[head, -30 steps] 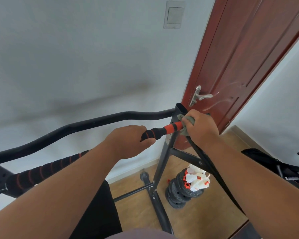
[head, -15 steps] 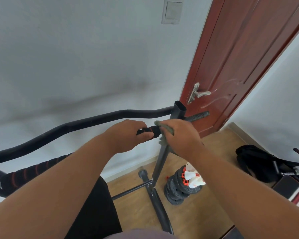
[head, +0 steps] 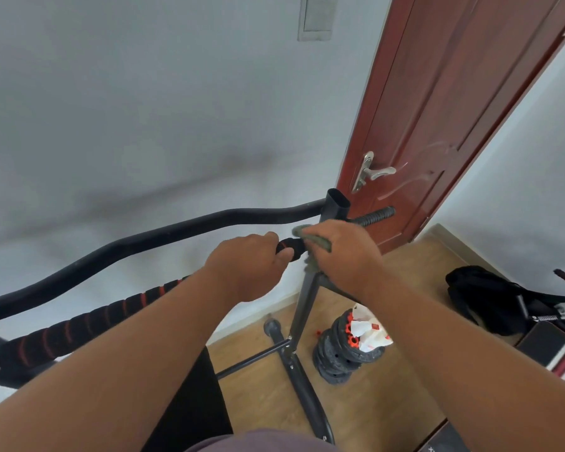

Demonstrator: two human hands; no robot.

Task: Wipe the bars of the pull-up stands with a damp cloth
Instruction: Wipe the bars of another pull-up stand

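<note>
Head view: hands working at the stand's right upright (head: pixel 302 308).
Left hand (head: pixel 253 267): gripping the padded bar (head: pixel 88 324), steadying it.
Right hand (head: pixel 346 256): pressing the green cloth (head: pixel 318 241) around that bar's end.
Progress: upper black bar (head: pixel 163 231) seemingly awaiting wiping.

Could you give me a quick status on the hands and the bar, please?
Left hand gripping padded bar. Right hand pressing cloth on it. Nothing blocking.

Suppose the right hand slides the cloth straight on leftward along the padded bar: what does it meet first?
Probably the left hand, gripping the same padded bar just beside the right hand and its cloth; only a short stretch separates them.
</note>
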